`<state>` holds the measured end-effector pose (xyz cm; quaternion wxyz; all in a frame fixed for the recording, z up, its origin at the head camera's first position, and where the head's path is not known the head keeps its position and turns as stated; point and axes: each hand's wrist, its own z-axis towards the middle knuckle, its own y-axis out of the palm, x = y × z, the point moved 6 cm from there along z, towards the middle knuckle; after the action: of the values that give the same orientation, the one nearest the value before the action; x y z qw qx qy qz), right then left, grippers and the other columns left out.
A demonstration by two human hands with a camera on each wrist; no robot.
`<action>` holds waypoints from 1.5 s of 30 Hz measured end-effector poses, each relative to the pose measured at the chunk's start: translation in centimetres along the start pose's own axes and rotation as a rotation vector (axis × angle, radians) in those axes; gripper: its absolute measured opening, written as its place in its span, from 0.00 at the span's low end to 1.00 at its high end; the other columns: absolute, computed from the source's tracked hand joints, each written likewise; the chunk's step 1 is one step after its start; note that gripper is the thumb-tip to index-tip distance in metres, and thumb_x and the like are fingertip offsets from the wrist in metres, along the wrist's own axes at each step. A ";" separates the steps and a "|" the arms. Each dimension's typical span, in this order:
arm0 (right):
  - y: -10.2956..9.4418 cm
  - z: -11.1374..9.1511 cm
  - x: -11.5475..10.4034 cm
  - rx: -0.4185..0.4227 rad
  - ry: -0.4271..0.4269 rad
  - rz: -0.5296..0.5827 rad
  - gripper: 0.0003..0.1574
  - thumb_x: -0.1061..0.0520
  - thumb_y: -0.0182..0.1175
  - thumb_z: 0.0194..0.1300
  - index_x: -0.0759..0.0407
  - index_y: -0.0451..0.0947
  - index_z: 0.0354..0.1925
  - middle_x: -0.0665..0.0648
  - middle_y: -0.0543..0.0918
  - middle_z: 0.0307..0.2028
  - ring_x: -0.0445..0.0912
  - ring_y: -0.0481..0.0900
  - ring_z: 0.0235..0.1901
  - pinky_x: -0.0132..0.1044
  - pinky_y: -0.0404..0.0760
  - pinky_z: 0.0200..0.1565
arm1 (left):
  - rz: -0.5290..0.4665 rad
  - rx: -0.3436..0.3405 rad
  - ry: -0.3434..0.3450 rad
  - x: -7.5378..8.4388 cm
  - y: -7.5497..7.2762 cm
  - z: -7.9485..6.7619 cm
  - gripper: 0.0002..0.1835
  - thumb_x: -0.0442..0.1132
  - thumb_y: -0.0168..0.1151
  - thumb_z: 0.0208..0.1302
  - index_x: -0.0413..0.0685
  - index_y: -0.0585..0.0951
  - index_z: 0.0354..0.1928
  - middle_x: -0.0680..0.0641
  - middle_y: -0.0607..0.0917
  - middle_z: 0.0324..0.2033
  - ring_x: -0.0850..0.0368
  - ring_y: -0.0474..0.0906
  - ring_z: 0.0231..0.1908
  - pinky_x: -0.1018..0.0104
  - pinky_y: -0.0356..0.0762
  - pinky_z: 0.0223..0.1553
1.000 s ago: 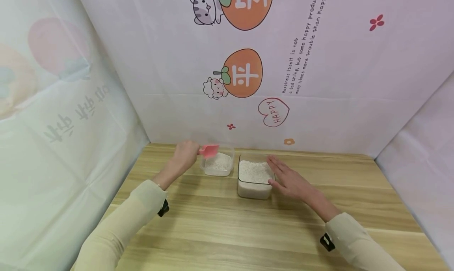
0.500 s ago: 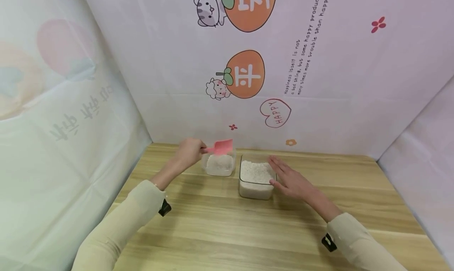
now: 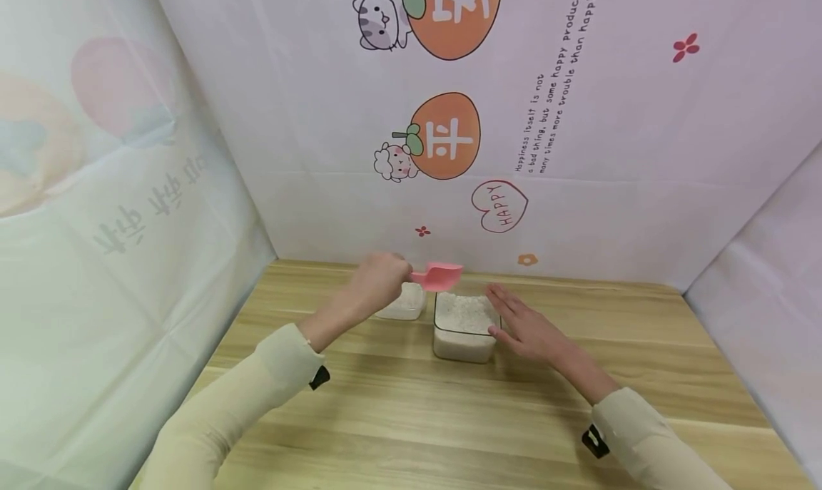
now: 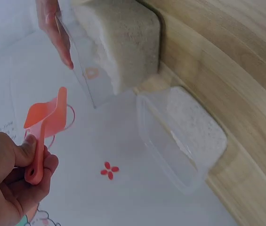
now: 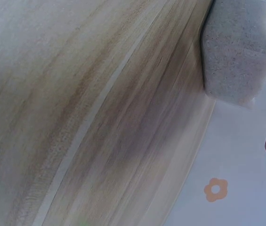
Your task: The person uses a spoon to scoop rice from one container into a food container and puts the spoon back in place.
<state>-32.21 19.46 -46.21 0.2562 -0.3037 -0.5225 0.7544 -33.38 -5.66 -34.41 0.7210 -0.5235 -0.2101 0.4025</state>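
Observation:
My left hand [image 3: 377, 282] grips a pink scoop [image 3: 442, 276] by its handle, thumb on top. The scoop hangs over the back rim of a tall clear square container [image 3: 464, 347] filled with white rice-like grains. No grains show in the part of the scoop that I see. Straight fingers of my right hand [image 3: 528, 329] rest against that container's right side at the rim. Partly hidden behind my left hand is a smaller clear tub [image 3: 401, 314] holding the same grains; the left wrist view shows this tub [image 4: 194, 127] whole.
Both containers stand near the back edge of a wooden table [image 3: 411, 419]. A white printed cloth wall [image 3: 321, 155] rises right behind them. More cloth hangs at the left [image 3: 115, 283] and right [image 3: 770, 283].
My left hand has carried the scoop rightward, from above the small tub to above the tall container. The right hand keeps its place.

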 end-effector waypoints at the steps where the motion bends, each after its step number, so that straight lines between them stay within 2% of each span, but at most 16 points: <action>1: 0.0 0.0 0.0 -0.006 0.004 0.007 0.45 0.45 0.53 0.75 0.67 0.51 0.76 0.64 0.52 0.78 0.61 0.56 0.75 0.55 0.65 0.69 | 0.023 -0.002 0.014 0.4 0.1 0.1 0.03 0.36 0.70 0.60 0.50 0.90 0.30 0.50 0.88 0.26 0.56 0.84 0.27 0.64 0.78 0.24; 4: 0.0 0.1 -0.1 -0.011 0.009 0.008 0.45 0.45 0.52 0.75 0.67 0.50 0.76 0.63 0.52 0.78 0.61 0.56 0.75 0.55 0.64 0.69 | 0.102 -0.008 0.042 1.5 0.2 0.4 0.04 0.35 0.69 0.59 0.52 0.89 0.29 0.51 0.87 0.25 0.59 0.82 0.24 0.66 0.74 0.20; 7: 0.1 0.1 -0.1 -0.013 0.009 -0.002 0.45 0.44 0.52 0.75 0.66 0.50 0.77 0.63 0.52 0.78 0.60 0.56 0.75 0.55 0.64 0.69 | 0.164 -0.015 0.053 2.5 0.4 0.7 0.09 0.32 0.67 0.59 0.55 0.87 0.26 0.52 0.86 0.24 0.62 0.73 0.20 0.68 0.68 0.15; 10: 0.1 0.1 0.0 -0.014 0.014 -0.003 0.45 0.44 0.52 0.75 0.66 0.50 0.77 0.63 0.51 0.78 0.59 0.55 0.76 0.55 0.64 0.69 | 0.195 -0.032 0.076 3.5 0.9 1.1 0.13 0.28 0.63 0.59 0.56 0.85 0.25 0.53 0.85 0.22 0.62 0.65 0.19 0.69 0.60 0.15; 12: 0.1 0.1 0.0 -0.014 0.018 0.002 0.45 0.44 0.52 0.75 0.65 0.49 0.77 0.63 0.51 0.78 0.59 0.55 0.76 0.55 0.65 0.69 | 0.212 -0.047 0.097 4.2 1.3 1.5 0.14 0.28 0.62 0.59 0.57 0.85 0.26 0.54 0.84 0.20 0.62 0.64 0.19 0.68 0.58 0.16; 14: 0.1 0.0 0.1 -0.012 0.020 0.007 0.45 0.44 0.52 0.75 0.64 0.49 0.77 0.62 0.51 0.78 0.59 0.55 0.76 0.55 0.65 0.69 | 0.227 -0.054 0.115 4.9 1.8 2.0 0.13 0.29 0.63 0.59 0.59 0.85 0.27 0.54 0.84 0.19 0.62 0.65 0.18 0.69 0.61 0.16; 16: 0.2 0.0 0.1 -0.004 0.015 0.004 0.45 0.44 0.52 0.75 0.64 0.49 0.78 0.63 0.51 0.78 0.60 0.55 0.76 0.55 0.65 0.69 | 0.217 -0.059 0.118 5.5 2.3 2.4 0.15 0.30 0.64 0.59 0.63 0.88 0.36 0.55 0.83 0.18 0.63 0.65 0.18 0.69 0.63 0.16; 21: 0.2 0.0 0.2 -0.002 0.012 0.010 0.45 0.44 0.52 0.75 0.63 0.48 0.78 0.63 0.51 0.78 0.60 0.55 0.76 0.57 0.66 0.68 | 0.223 -0.078 0.102 6.7 3.5 3.5 0.14 0.34 0.66 0.60 0.69 0.88 0.37 0.58 0.83 0.19 0.63 0.68 0.17 0.68 0.71 0.17; 23: 0.1 -0.1 0.2 -0.005 0.014 0.012 0.45 0.44 0.52 0.75 0.62 0.48 0.78 0.63 0.51 0.78 0.60 0.55 0.76 0.57 0.66 0.68 | 0.235 -0.087 0.104 7.2 4.0 3.8 0.11 0.39 0.65 0.63 0.70 0.87 0.34 0.59 0.83 0.20 0.63 0.70 0.18 0.67 0.74 0.18; 27: 0.1 0.0 0.1 -0.009 0.014 0.011 0.45 0.44 0.52 0.75 0.62 0.49 0.78 0.64 0.52 0.78 0.61 0.56 0.75 0.57 0.67 0.67 | 0.235 -0.100 0.124 8.1 4.9 4.5 0.13 0.44 0.64 0.66 0.80 0.85 0.41 0.62 0.80 0.19 0.65 0.67 0.18 0.68 0.74 0.19; 34: 0.2 0.1 0.2 -0.014 0.015 0.019 0.45 0.44 0.52 0.75 0.63 0.50 0.77 0.63 0.52 0.78 0.60 0.55 0.76 0.57 0.67 0.67 | 0.316 -0.099 0.187 9.2 5.7 5.0 0.07 0.48 0.63 0.63 0.74 0.85 0.29 0.64 0.81 0.19 0.68 0.69 0.19 0.70 0.76 0.21; 36: 0.3 0.1 0.2 -0.017 0.019 0.020 0.45 0.44 0.52 0.75 0.62 0.49 0.78 0.63 0.52 0.78 0.60 0.55 0.75 0.57 0.67 0.67 | 0.339 -0.105 0.215 9.3 5.8 5.1 0.09 0.52 0.61 0.65 0.72 0.84 0.26 0.65 0.82 0.20 0.68 0.68 0.19 0.71 0.77 0.22; 38: 0.2 0.1 0.1 -0.019 0.026 0.026 0.45 0.44 0.52 0.75 0.62 0.48 0.78 0.63 0.51 0.78 0.60 0.55 0.76 0.57 0.67 0.67 | 0.365 -0.118 0.254 9.4 5.9 5.1 0.10 0.53 0.61 0.65 0.71 0.84 0.25 0.64 0.83 0.22 0.68 0.69 0.20 0.71 0.78 0.23; 42: 0.1 0.0 0.1 -0.015 0.031 0.031 0.44 0.44 0.52 0.75 0.64 0.49 0.77 0.63 0.51 0.78 0.60 0.55 0.75 0.57 0.67 0.67 | 0.376 -0.165 0.320 9.3 6.0 5.0 0.09 0.45 0.61 0.66 0.66 0.86 0.28 0.62 0.86 0.27 0.67 0.76 0.24 0.70 0.80 0.27; 45: 0.1 0.0 0.1 -0.009 0.028 0.032 0.44 0.44 0.52 0.75 0.64 0.50 0.77 0.63 0.52 0.78 0.60 0.56 0.75 0.58 0.67 0.67 | 0.327 -0.215 0.325 8.9 5.9 4.8 0.10 0.38 0.60 0.68 0.62 0.87 0.32 0.59 0.87 0.31 0.64 0.81 0.29 0.69 0.81 0.30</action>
<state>-32.27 19.48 -46.36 0.2502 -0.3235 -0.5173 0.7518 -33.77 4.99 -39.16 0.6108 -0.6821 -0.0457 0.3994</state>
